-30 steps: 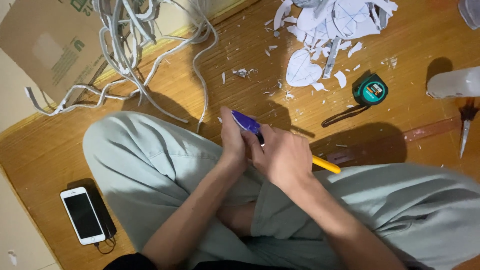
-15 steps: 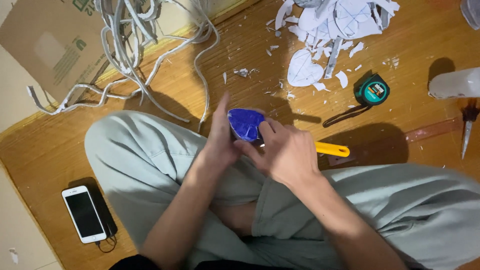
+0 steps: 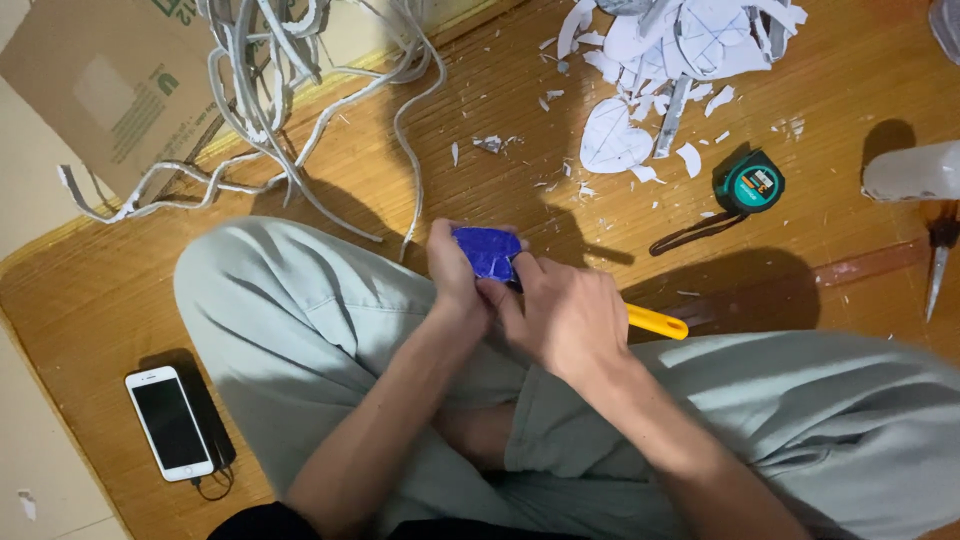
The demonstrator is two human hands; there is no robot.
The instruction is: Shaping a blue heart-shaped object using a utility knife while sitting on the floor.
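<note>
1. The person sits cross-legged on a wooden floor (image 3: 120, 300), and both hands meet over the lap, just above the knees.
2. The left hand (image 3: 455, 275) has its fingers closed around the left edge of a small blue piece (image 3: 487, 252), holding it up off the floor.
3. The right hand (image 3: 565, 315) lies just right of and below the blue piece; its forefinger and thumb press on the piece's lower right edge, while the other fingers wrap a yellow-handled tool (image 3: 655, 321).
4. The tool's long axis runs left to right, its handle pointing out to the person's right; whether its tip touches the piece is hidden by the hand.
5. The blue piece sits between the two hands, slightly closer to the left one, with its broad face turned up towards the camera.
6. Farther off lie white cut scraps (image 3: 660, 60), a green tape measure (image 3: 750, 183), tangled white strips (image 3: 280, 90), cardboard (image 3: 90, 90) and a phone (image 3: 170, 422).
</note>
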